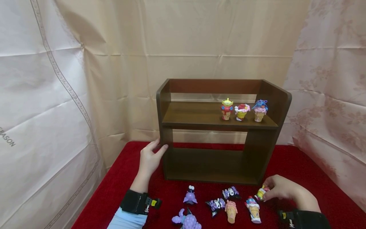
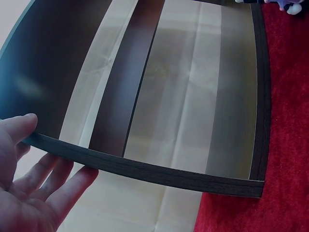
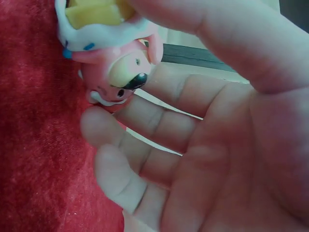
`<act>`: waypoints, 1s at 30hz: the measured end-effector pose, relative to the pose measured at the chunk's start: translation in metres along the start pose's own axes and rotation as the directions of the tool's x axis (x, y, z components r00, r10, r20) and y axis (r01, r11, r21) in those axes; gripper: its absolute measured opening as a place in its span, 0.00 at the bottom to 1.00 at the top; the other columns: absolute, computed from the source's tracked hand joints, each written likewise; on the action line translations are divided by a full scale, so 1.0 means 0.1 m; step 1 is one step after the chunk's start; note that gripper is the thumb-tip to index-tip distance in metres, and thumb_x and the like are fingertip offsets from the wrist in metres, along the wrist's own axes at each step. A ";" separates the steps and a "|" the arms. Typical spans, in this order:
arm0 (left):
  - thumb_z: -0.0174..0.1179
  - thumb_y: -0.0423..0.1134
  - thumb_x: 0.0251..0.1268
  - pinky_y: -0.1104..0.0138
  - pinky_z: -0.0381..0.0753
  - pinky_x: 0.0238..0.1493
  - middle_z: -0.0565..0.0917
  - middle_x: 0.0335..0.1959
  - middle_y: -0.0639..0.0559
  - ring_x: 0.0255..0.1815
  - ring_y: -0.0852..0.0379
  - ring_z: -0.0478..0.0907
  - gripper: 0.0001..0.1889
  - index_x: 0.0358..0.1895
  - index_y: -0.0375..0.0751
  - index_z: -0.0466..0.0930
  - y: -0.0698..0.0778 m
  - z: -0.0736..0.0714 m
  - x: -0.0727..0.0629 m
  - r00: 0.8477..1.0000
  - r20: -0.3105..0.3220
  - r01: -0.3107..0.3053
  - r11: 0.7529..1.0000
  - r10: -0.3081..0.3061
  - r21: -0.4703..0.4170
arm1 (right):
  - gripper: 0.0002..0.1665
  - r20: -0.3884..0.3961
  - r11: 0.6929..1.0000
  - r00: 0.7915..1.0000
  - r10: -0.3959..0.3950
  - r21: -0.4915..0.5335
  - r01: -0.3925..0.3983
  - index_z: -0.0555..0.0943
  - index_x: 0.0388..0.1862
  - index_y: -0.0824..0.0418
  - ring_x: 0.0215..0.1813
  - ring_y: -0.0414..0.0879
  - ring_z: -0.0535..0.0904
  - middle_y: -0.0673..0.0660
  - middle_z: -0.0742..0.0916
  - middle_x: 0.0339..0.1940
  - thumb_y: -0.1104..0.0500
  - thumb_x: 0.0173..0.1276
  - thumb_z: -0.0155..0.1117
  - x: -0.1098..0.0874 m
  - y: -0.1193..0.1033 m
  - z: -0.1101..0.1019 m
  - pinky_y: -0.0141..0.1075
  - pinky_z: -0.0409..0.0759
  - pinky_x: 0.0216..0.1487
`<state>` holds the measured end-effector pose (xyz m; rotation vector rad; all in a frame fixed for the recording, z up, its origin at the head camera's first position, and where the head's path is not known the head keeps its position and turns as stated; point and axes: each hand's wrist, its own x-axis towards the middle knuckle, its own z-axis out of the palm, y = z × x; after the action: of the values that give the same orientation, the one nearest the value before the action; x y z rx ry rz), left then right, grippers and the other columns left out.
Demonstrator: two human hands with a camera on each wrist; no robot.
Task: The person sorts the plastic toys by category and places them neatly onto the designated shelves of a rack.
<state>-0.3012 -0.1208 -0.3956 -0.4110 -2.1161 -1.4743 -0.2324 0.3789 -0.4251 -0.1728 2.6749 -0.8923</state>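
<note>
My left hand (image 1: pixel 150 159) holds the left side panel of a dark brown wooden shelf (image 1: pixel 220 125), thumb inside and fingers outside. The left wrist view shows the thumb (image 2: pixel 24 124) over the panel's edge (image 2: pixel 145 171). Low at the right, my right hand (image 1: pixel 283 189) pinches a small ice-cream figurine (image 1: pixel 260 193) by the red cloth. In the right wrist view this figurine (image 3: pixel 116 72) has a pink head, white frosting and a yellow base; my thumb hides part of it. Beside it lies a cone figurine (image 1: pixel 253 210) with a blue-and-red top.
On the upper board stand a green-headed figurine (image 1: pixel 227 109), a pink-and-yellow one (image 1: pixel 241 112) and a blue-haired one (image 1: pixel 260 110). Lying on the red cloth (image 1: pixel 114 190) are purple figurines (image 1: pixel 190 195), black-and-purple ones (image 1: pixel 216 205) and a pink cone figurine (image 1: pixel 231 211). Curtains hang behind.
</note>
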 end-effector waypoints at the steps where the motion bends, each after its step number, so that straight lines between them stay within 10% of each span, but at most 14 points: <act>1: 0.68 0.39 0.69 0.53 0.84 0.53 0.84 0.60 0.46 0.58 0.48 0.82 0.24 0.67 0.46 0.80 0.00 0.00 0.00 1.000 0.001 0.000 1.000 0.000 0.000 | 0.19 -0.004 1.000 1.000 -0.014 -0.006 0.014 0.83 0.41 0.64 0.38 0.49 0.79 0.54 0.84 0.34 0.57 0.55 0.79 0.00 0.00 -0.01 0.45 0.82 0.37; 30: 0.69 0.38 0.68 0.53 0.84 0.53 0.84 0.60 0.45 0.58 0.47 0.83 0.24 0.67 0.43 0.80 -0.02 0.01 0.01 1.000 -0.005 -0.003 1.000 0.003 -0.004 | 0.27 -0.248 0.973 0.955 -0.163 -0.200 0.114 0.83 0.49 0.67 0.40 0.47 0.78 0.52 0.85 0.37 0.56 0.55 0.81 -0.21 -0.26 -0.27 0.42 0.80 0.38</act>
<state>-0.3029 -0.1202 -0.3971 -0.4118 -2.1080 -1.4772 -0.2216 0.3782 -0.3840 -0.3079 3.0273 -0.7522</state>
